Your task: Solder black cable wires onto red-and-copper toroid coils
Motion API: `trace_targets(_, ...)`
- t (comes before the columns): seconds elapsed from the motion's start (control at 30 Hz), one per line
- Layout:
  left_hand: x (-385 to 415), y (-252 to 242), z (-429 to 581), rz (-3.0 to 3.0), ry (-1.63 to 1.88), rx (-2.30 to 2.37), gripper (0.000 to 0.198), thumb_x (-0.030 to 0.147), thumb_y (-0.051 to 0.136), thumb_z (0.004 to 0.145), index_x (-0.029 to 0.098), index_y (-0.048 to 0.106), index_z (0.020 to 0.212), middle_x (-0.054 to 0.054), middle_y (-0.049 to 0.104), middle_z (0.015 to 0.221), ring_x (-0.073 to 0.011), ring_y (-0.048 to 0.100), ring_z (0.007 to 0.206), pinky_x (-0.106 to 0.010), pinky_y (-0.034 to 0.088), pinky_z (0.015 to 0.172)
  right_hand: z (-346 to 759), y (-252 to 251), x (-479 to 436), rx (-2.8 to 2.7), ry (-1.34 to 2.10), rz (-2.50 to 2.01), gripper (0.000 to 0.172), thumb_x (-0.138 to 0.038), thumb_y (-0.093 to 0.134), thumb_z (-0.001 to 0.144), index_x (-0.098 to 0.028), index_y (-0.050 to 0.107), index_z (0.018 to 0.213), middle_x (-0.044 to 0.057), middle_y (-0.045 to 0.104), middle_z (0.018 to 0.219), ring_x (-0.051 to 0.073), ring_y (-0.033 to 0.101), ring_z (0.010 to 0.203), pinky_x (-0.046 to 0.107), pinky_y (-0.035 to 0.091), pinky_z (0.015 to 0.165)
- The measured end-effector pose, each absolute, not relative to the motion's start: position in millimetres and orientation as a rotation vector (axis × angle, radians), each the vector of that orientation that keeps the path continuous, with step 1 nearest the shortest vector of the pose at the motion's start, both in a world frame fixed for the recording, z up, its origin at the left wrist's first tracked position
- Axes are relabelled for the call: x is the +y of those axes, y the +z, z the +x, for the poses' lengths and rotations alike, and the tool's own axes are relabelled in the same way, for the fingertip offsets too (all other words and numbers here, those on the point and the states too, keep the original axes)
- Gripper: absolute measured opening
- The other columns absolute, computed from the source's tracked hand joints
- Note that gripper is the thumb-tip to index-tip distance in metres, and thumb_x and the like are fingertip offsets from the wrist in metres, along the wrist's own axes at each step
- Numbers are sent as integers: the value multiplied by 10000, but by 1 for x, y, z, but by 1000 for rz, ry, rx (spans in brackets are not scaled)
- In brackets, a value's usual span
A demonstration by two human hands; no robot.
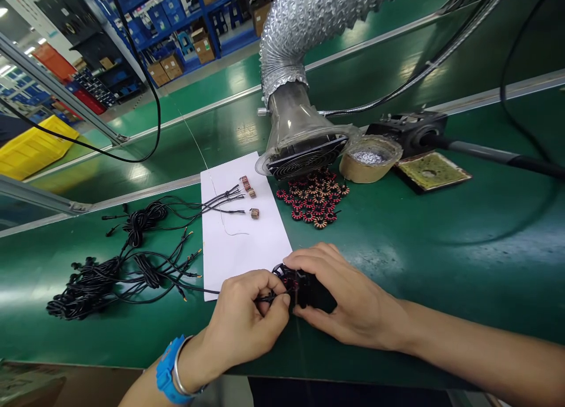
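Gripping the light black wired component (306, 289) near the bench's front edge (132, 364), I am clamping the fingers of my left hand (247, 315) and my right hand (348, 295) around its firm body, not the thin, flexible lead (200, 288).

The paper sheet (245, 230) is taken as reference; it is laid on the bench (397, 265). Small coils (248, 188) are placed on its far half, and the ends of the cables (95, 289) are laid on it, the cables being heaped to its left. Toroids (311, 198) are piled just right of its far end, with the fume hood (304, 154) behind them. Further right are found the solder tin (369, 158), then the sponge tray (431, 171), with the iron stand (408, 133) behind both. The wired part (309, 289) is held between the left hand (247, 318) and right hand (348, 295), in front of the sheet's near right corner.
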State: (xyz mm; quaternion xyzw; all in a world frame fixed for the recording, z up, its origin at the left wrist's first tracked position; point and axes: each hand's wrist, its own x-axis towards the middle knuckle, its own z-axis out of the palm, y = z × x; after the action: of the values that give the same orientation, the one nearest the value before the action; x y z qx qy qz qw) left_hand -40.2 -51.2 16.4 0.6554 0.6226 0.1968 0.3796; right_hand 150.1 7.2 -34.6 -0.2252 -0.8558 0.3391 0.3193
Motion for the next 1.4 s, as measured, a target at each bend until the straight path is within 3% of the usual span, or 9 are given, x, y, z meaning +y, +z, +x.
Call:
trace_targets(0.4,-49,19,-42,1597,504,1572,170,247,488,907,172,554,769,56,451,593,-77,386,524,-196,297,494,150,-33,7,-2233,882,-612,508,-248,745,742,-174,453,1151,88,605,1055,246,518,909,389,366,788)
trace_targets(0.6,-46,21,-48,1582,474,1506,91,146,477,855,173,535,789,62,425,601,-81,365,516,-209,284,491,149,-34,7,-2247,863,-631,456,-329,762,742,-179,489,1076,82,617,993,240,522,867,377,353,759)
trace_targets(0.9,-43,18,-49,1655,367,1535,104,114,470,825,180,551,823,53,461,625,-88,379,528,-210,290,492,151,-37,9,-2311,797,-640,349,-313,790,727,-184,510,890,66,620,990,230,504,875,354,330,747)
trace_targets(1.4,-42,19,-45,1801,286,1524,121,110,500,782,184,588,823,37,539,654,-89,423,518,-209,310,493,151,-41,5,-2439,706,-682,553,-612,811,615,-186,497,775,19,529,806,206,433,784,335,294,684)
